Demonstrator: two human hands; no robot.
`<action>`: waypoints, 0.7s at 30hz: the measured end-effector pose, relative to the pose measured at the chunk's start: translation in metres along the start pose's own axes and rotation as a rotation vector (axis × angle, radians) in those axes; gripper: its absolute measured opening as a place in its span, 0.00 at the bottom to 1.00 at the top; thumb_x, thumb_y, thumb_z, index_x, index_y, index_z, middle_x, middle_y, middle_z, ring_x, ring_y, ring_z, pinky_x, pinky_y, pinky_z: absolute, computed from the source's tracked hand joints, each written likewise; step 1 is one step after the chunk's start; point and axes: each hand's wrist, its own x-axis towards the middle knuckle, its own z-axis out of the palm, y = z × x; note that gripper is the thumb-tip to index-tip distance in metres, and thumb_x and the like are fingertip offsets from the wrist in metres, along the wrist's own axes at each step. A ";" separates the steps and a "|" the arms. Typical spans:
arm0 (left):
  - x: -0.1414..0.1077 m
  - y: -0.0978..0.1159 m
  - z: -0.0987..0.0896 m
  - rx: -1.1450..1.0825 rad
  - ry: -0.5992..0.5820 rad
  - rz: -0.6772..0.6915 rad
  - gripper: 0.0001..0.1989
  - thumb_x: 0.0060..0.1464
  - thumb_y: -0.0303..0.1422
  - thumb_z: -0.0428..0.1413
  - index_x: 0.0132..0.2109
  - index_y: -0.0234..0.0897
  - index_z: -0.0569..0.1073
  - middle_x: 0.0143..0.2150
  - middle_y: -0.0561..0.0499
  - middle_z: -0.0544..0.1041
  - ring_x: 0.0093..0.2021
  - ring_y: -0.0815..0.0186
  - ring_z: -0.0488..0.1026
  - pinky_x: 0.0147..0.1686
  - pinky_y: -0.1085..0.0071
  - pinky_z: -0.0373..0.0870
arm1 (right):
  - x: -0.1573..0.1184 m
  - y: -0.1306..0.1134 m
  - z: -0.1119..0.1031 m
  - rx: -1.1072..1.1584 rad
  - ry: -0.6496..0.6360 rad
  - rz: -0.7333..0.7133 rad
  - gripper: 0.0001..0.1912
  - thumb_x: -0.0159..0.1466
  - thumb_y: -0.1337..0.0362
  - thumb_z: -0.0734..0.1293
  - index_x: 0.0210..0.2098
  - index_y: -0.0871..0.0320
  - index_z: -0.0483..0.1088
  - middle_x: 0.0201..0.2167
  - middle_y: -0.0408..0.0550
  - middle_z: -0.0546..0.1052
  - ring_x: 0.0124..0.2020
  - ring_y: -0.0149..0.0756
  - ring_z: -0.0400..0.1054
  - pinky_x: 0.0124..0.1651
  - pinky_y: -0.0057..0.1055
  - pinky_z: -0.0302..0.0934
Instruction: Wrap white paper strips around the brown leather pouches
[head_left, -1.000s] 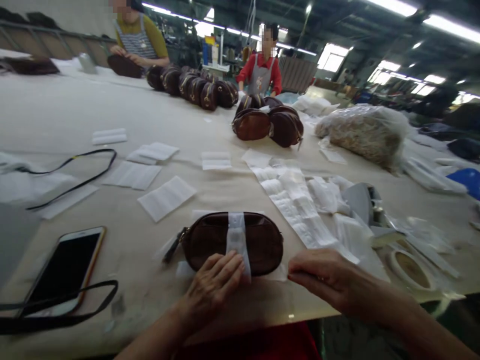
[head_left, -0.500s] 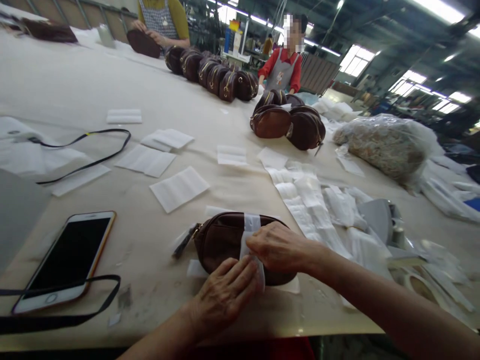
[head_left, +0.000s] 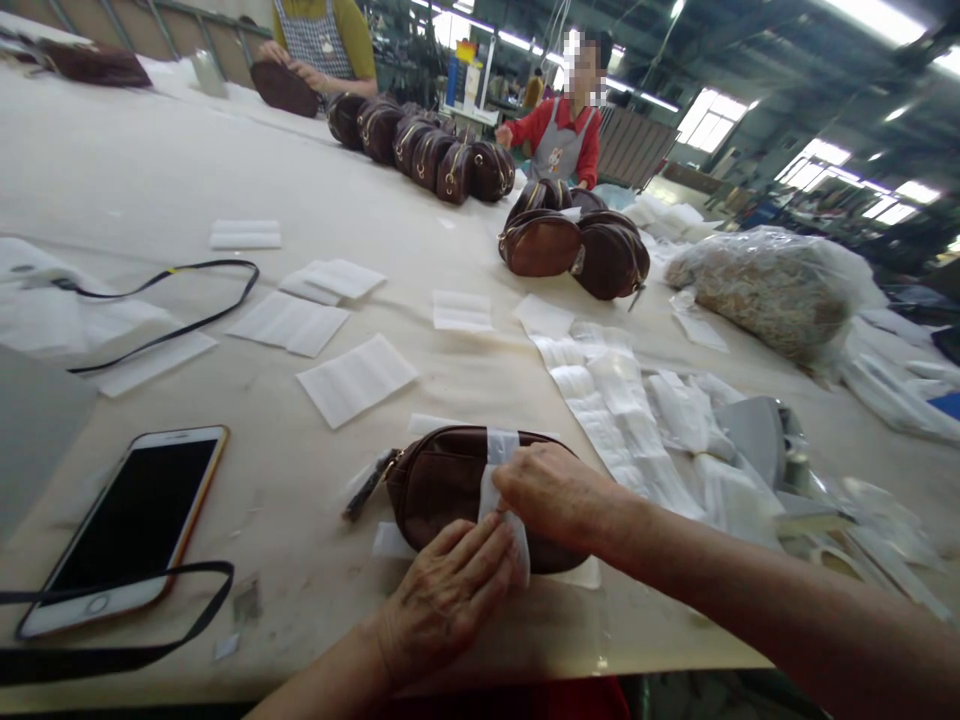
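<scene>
A dark brown leather pouch (head_left: 442, 490) lies on the table before me, its zipper pull with a wrapped tassel (head_left: 367, 487) pointing left. Around its middle runs a white wrapping strip (head_left: 491, 490). My right hand (head_left: 551, 490) is curled closed over the strip on top of the pouch, pinching it. Lower down, my left hand (head_left: 457, 580) rests with fingers stretched out on the strip's near end and the pouch's front side; its thumb is hidden. Flat white sheets (head_left: 394, 540) stick out from beneath the pouch.
A phone (head_left: 127, 530) and black strap (head_left: 202, 610) lie left. White sheets (head_left: 356, 380) are scattered beyond; white strips (head_left: 607, 400) and a tape dispenser (head_left: 757, 440) are right. Brown pouches (head_left: 540, 245) stand farther off, near a stuffed plastic bag (head_left: 780, 290) and two people (head_left: 559, 140).
My hands and the pouch stay nearly in place. The person in red has raised a hand from near the pouches. The view has shifted slightly.
</scene>
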 end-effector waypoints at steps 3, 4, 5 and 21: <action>0.001 0.000 -0.001 -0.007 0.014 0.003 0.15 0.61 0.21 0.44 0.47 0.29 0.73 0.48 0.43 0.77 0.55 0.61 0.68 0.51 0.65 0.63 | 0.002 0.008 0.001 0.047 0.055 0.043 0.05 0.60 0.71 0.67 0.36 0.65 0.75 0.28 0.56 0.78 0.32 0.39 0.74 0.31 0.25 0.58; 0.001 0.000 -0.001 -0.010 0.020 0.003 0.15 0.61 0.21 0.43 0.47 0.29 0.73 0.48 0.43 0.77 0.55 0.61 0.68 0.51 0.66 0.63 | 0.004 0.012 0.002 0.065 0.084 0.047 0.08 0.59 0.69 0.68 0.38 0.65 0.74 0.30 0.55 0.78 0.33 0.39 0.73 0.30 0.25 0.57; 0.002 0.000 -0.001 -0.011 0.025 0.002 0.16 0.61 0.21 0.43 0.47 0.29 0.73 0.48 0.44 0.77 0.54 0.62 0.69 0.51 0.66 0.63 | 0.007 0.017 0.003 0.083 0.105 0.044 0.12 0.57 0.65 0.70 0.40 0.64 0.73 0.31 0.54 0.78 0.33 0.39 0.73 0.29 0.24 0.56; 0.001 -0.002 -0.002 0.030 0.003 0.010 0.17 0.63 0.22 0.41 0.48 0.30 0.73 0.49 0.45 0.77 0.54 0.61 0.70 0.50 0.65 0.64 | 0.013 0.072 0.056 0.752 0.596 -0.009 0.06 0.58 0.63 0.68 0.31 0.60 0.70 0.25 0.41 0.71 0.27 0.28 0.65 0.31 0.24 0.60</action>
